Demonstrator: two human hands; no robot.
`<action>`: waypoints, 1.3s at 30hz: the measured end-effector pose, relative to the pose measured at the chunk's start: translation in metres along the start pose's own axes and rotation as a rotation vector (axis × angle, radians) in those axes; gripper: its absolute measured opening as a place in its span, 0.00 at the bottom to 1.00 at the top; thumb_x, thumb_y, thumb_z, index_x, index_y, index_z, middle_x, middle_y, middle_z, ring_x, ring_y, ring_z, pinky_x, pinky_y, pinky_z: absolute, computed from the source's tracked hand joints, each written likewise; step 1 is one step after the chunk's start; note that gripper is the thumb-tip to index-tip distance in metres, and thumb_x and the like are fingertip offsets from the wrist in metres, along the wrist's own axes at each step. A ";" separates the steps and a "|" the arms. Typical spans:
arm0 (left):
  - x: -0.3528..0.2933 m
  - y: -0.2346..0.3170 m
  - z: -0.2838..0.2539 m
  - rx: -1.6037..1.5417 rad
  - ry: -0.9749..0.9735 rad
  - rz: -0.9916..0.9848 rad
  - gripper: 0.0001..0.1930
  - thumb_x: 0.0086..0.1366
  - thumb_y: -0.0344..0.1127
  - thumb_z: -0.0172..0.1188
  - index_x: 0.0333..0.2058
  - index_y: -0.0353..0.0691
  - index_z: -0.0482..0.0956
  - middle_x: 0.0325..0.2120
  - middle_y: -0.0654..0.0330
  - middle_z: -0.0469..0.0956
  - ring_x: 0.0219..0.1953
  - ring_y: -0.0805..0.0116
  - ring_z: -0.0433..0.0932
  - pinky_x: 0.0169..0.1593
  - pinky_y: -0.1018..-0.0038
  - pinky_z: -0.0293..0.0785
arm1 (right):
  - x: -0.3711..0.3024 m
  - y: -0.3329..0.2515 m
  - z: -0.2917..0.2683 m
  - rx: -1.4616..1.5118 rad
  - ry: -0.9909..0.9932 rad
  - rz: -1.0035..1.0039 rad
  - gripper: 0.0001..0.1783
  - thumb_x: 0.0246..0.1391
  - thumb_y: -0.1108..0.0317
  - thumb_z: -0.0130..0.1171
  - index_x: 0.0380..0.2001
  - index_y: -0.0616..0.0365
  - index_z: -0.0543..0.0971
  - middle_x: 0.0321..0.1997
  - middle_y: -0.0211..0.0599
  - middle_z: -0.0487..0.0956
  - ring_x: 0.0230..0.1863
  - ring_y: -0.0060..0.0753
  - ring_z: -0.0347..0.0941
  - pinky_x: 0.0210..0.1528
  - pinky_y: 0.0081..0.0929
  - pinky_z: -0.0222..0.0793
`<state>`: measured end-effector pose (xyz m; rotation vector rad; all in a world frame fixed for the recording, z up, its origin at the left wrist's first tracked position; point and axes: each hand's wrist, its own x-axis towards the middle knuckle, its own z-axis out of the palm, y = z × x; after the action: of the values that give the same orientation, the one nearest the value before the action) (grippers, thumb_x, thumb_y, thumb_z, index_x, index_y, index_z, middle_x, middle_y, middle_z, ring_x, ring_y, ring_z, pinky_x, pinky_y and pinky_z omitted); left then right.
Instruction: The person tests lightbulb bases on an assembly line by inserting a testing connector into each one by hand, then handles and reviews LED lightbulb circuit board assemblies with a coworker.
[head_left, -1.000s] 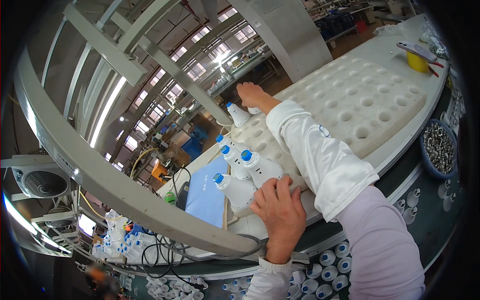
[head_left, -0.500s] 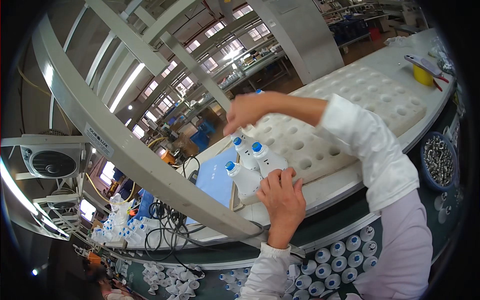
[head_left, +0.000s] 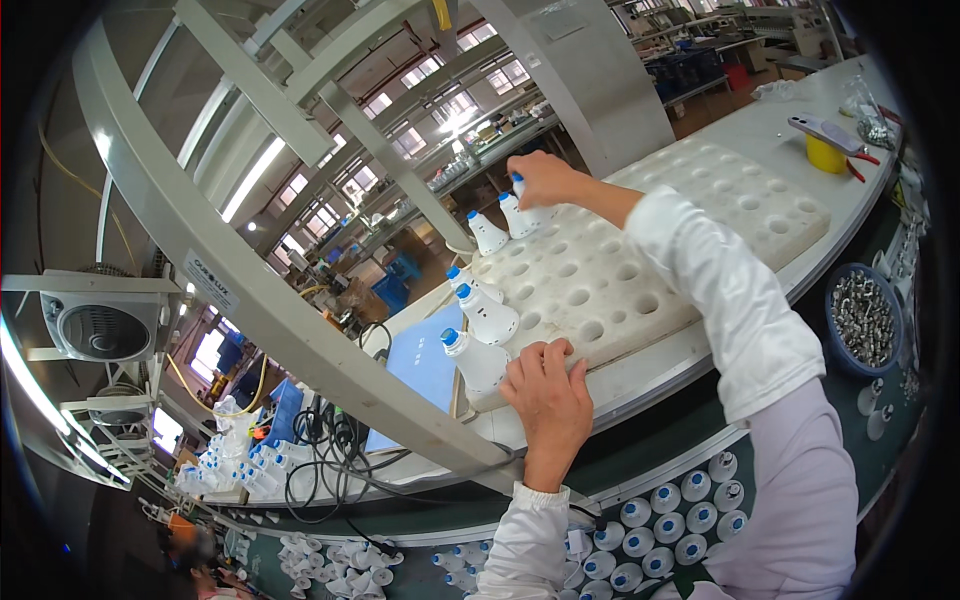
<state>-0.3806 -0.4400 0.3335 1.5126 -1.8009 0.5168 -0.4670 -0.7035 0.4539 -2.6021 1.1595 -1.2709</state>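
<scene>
My right hand (head_left: 545,181) is closed around the blue-capped top of a white cone-shaped housing (head_left: 541,214) at the far left edge of a white foam tray (head_left: 660,225). Two similar housings (head_left: 488,235) stand just left of it. My left hand (head_left: 550,395) rests at the tray's near edge, fingers bent but apart, thumb spread, gripping nothing visible. Right beside its fingertips stands another blue-capped housing (head_left: 477,366). Beyond that one, two more housings (head_left: 490,318) form a row along the tray's left side. Round holes cover the rest of the tray.
A blue folder (head_left: 415,365) and black cables (head_left: 330,450) lie left of the tray, behind a slanted metal post (head_left: 300,325). Below the bench edge stand many capped housings (head_left: 668,528). A blue bowl of metal parts (head_left: 864,318) and a yellow tape roll (head_left: 825,155) are right.
My right hand has moved away to the tray's far left edge. One housing near my left hand has gone from its place. My left hand stays at the near edge.
</scene>
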 end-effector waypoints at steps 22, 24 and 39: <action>0.000 -0.002 0.001 -0.044 -0.011 -0.023 0.12 0.54 0.33 0.57 0.38 0.45 0.70 0.38 0.59 0.66 0.42 0.57 0.63 0.44 0.63 0.53 | -0.017 -0.129 0.034 -0.053 -0.387 -0.096 0.43 0.41 0.30 0.49 0.38 0.65 0.78 0.38 0.51 0.78 0.42 0.48 0.75 0.43 0.37 0.70; 0.001 -0.005 0.001 -0.039 -0.006 -0.019 0.12 0.55 0.33 0.57 0.38 0.45 0.70 0.38 0.59 0.66 0.42 0.57 0.63 0.44 0.63 0.53 | -0.038 -0.142 0.024 -0.148 -0.421 -0.168 0.42 0.41 0.33 0.50 0.37 0.68 0.77 0.35 0.53 0.78 0.39 0.49 0.76 0.40 0.38 0.71; 0.002 -0.004 0.003 -0.040 -0.016 -0.029 0.14 0.53 0.32 0.59 0.39 0.45 0.70 0.38 0.59 0.66 0.41 0.57 0.63 0.44 0.63 0.53 | 0.031 -0.032 0.047 -0.168 0.013 0.049 0.25 0.35 0.51 0.63 0.33 0.59 0.77 0.35 0.45 0.78 0.41 0.45 0.75 0.42 0.40 0.71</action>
<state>-0.3774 -0.4447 0.3325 1.5167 -1.7885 0.4532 -0.4029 -0.7137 0.4536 -2.6638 1.3813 -1.2341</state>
